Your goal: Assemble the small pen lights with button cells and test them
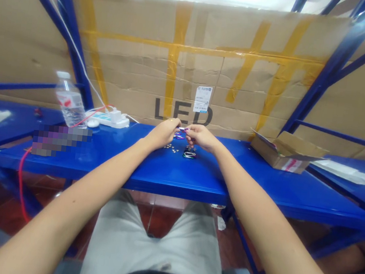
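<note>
My left hand (164,135) and my right hand (201,138) meet over the middle of the blue table, fingertips pinched close together. Between them is a small shiny purple metallic piece (186,130), mostly covered by my fingers, so its exact kind does not show. Just beyond and beneath my hands lie more purple metallic pieces (179,135). Several tiny silvery bits (173,149) are scattered below my left hand. Nearer to me, under my right hand, rest shiny metal clips that look like carabiners (190,153).
On the blue table (177,182), a water bottle (71,102) and a power strip (112,119) stand left, with a red cable (21,176) hanging off. To the right is an open cardboard box (284,153). A large cardboard sheet (137,70) closes off the back.
</note>
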Demonstrator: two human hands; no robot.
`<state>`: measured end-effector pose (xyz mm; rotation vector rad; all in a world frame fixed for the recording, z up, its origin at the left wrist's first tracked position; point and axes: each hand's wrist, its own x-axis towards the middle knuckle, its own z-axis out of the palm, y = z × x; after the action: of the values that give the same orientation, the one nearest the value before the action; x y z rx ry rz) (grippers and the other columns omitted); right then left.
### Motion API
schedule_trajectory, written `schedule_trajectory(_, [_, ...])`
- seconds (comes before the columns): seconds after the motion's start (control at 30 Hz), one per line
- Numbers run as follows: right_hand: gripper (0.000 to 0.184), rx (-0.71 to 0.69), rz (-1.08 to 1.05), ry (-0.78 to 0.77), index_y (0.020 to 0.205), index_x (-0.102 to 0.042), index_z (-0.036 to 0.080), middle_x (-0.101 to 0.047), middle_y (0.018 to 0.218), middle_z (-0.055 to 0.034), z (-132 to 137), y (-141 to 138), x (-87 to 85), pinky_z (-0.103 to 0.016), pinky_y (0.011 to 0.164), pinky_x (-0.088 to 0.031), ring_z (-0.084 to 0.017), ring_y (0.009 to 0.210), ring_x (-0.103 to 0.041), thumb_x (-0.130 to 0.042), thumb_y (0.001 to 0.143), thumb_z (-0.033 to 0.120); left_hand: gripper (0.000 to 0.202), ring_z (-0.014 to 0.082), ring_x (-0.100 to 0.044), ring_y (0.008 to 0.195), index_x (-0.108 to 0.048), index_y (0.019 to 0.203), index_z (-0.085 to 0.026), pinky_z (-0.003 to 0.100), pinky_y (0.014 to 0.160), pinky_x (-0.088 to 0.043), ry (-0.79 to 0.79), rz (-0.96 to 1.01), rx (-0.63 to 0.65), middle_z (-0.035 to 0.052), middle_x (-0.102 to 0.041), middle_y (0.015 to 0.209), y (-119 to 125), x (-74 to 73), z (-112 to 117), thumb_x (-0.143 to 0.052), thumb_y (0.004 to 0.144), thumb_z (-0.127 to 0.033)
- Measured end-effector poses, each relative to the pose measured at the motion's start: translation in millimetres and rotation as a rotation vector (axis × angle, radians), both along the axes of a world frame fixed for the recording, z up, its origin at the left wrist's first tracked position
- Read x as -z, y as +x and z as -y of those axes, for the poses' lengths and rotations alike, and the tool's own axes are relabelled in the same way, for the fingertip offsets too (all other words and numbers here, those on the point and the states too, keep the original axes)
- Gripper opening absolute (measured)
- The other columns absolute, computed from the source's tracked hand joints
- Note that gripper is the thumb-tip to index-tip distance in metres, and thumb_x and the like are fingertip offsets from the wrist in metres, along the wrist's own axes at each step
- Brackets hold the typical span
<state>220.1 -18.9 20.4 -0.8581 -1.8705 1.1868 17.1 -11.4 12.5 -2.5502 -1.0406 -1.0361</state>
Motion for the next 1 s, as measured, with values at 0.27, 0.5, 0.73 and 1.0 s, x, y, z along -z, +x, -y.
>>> schedule_trajectory(0.27, [0.018,0.204,0.258,0.469,0.072,-0.053,0.019,-0.054,0.057,0.0024,-13.4,2.4,7.9,-0.026,0.056,-0.038,-0.013,0.054,-0.048,-0.056,0.088,0.025,0.021,0.0286,-0.069,0.092,-0.055,0.115,-0.018,0.035,0.075,-0.046,-0.115,-0.219,-0.223,0.0136,-0.072,0.105,8.8,-0.1,13.8,-0.041,0.099,-0.022])
schedule_trajectory(0.5, [0.017,0.278,0.278,0.589,0.074,-0.059,0.018,-0.059,0.064,-0.0003,-12.9,0.3,11.0,-0.027,0.065,-0.039,-0.016,0.066,-0.053,-0.053,0.088,0.026,0.024,0.0213,-0.061,0.075,-0.057,0.088,-0.02,0.031,0.07,-0.042,-0.279,0.126,-0.004,0.005,-0.066,0.079,7.1,12.1,-5.4,-0.037,0.101,-0.026])
schedule_trajectory(0.73, [0.018,0.336,0.253,0.602,0.083,-0.067,0.016,-0.063,0.069,-0.0017,-11.4,0.1,8.7,-0.028,0.068,-0.04,-0.017,0.069,-0.055,-0.056,0.088,0.029,0.022,0.0151,-0.054,0.068,-0.06,0.084,-0.018,0.027,0.069,-0.043,-0.503,0.485,0.2,0.0004,-0.06,0.07,7.8,14.5,-18.1,-0.042,0.095,-0.019])
schedule_trajectory(1.0, [0.022,0.374,0.311,0.588,0.081,-0.07,0.015,-0.066,0.07,-0.0028,-10.8,3.1,7.8,-0.028,0.066,-0.039,-0.017,0.07,-0.055,-0.056,0.088,0.031,0.016,0.016,-0.059,0.073,-0.068,0.094,-0.017,0.031,0.076,-0.049,-0.49,0.546,0.213,0.002,-0.068,0.08,-0.7,9.9,-22.3,-0.054,0.089,-0.024])
